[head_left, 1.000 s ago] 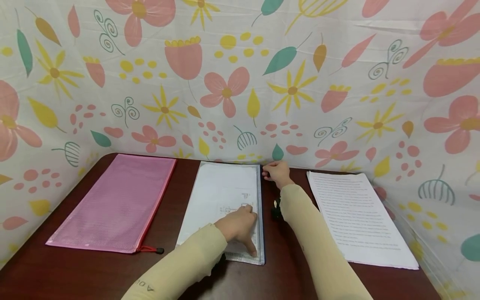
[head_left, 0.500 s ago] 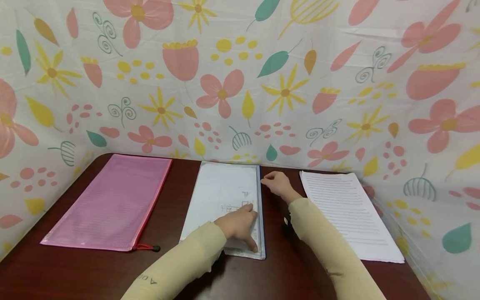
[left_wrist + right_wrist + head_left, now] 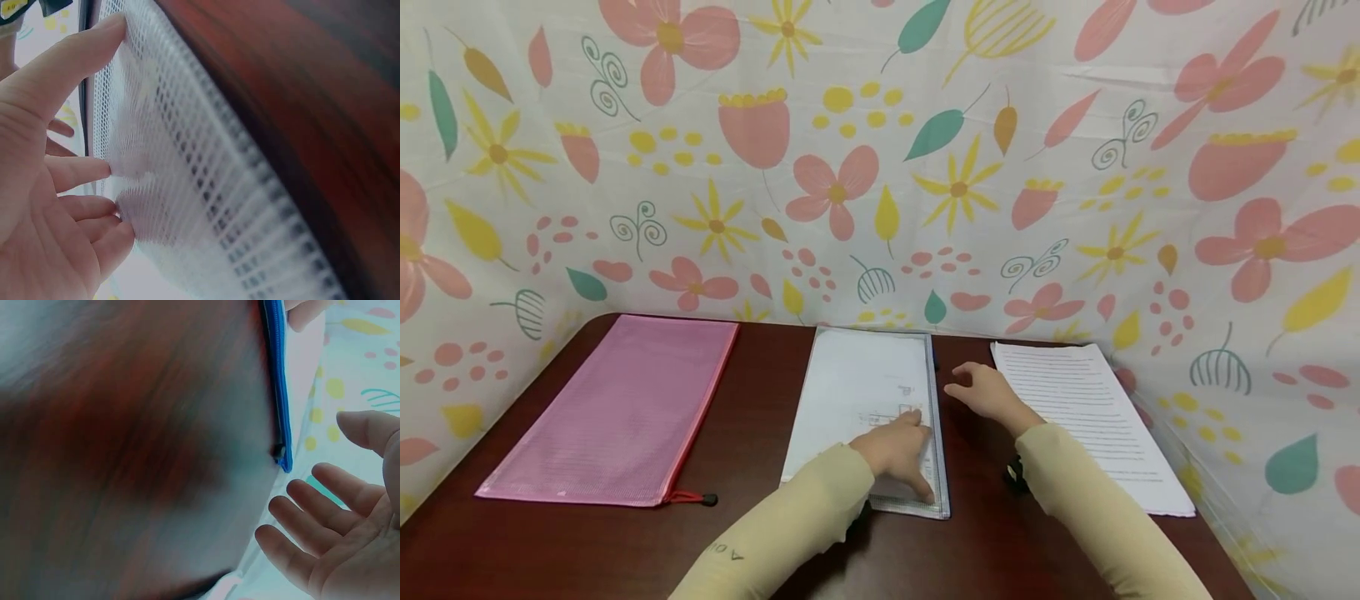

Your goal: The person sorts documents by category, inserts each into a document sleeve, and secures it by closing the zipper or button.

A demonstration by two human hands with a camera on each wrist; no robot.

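Observation:
A clear mesh zip pouch (image 3: 865, 400) with paper inside lies in the middle of the dark wood table (image 3: 587, 550); its zip edge is blue (image 3: 275, 381). My left hand (image 3: 898, 454) presses flat on the pouch's near right part, fingers straight on the mesh (image 3: 187, 187). My right hand (image 3: 988, 392) hovers just right of the pouch, fingers relaxed and spread, holding nothing; the right wrist view shows its open palm (image 3: 337, 537) beside the zip end.
A pink mesh zip pouch (image 3: 617, 412) lies at the left with a red pull tab (image 3: 692, 498). A stack of printed sheets (image 3: 1078, 417) lies at the right. A flowered cloth (image 3: 880, 167) walls the table on three sides.
My right hand has let go of the pouch's far right corner and drawn back toward me and to the right, opening up. The left hand stays pressed on the pouch.

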